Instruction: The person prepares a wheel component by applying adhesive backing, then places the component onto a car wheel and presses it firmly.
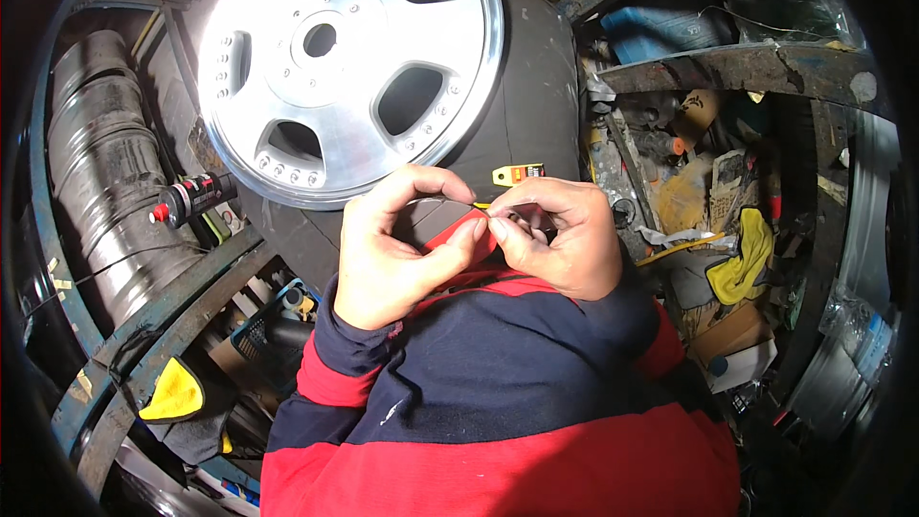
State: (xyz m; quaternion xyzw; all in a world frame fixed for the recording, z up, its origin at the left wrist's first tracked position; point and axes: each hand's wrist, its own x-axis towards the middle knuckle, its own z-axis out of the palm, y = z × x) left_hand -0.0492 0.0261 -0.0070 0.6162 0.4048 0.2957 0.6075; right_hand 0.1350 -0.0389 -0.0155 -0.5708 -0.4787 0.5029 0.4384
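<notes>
My left hand (397, 254) and my right hand (570, 239) meet in front of my chest, thumbs and forefingers pinched together. Something small sits between their fingertips, too hidden to name. A thin sliver of yellow peeks out above the fingertips. Red material (486, 241) shows just below the thumbs; whether it is held or part of my clothing, I cannot tell. Just beyond my right hand, a flat yellow and orange piece with a hole at one end (517, 174) lies on the dark cushion-like surface (531, 86). Past my left hand rests a shiny silver wheel rim (335, 48), its spoked face upward.
A black bottle with a red cap (196, 199) lies at left beside a metal drum (110, 172). Metal frame bars (182, 302) run along both sides. Yellow and grey gloves (177, 393) hang at lower left; a yellow cloth (742, 258) lies amid clutter at right.
</notes>
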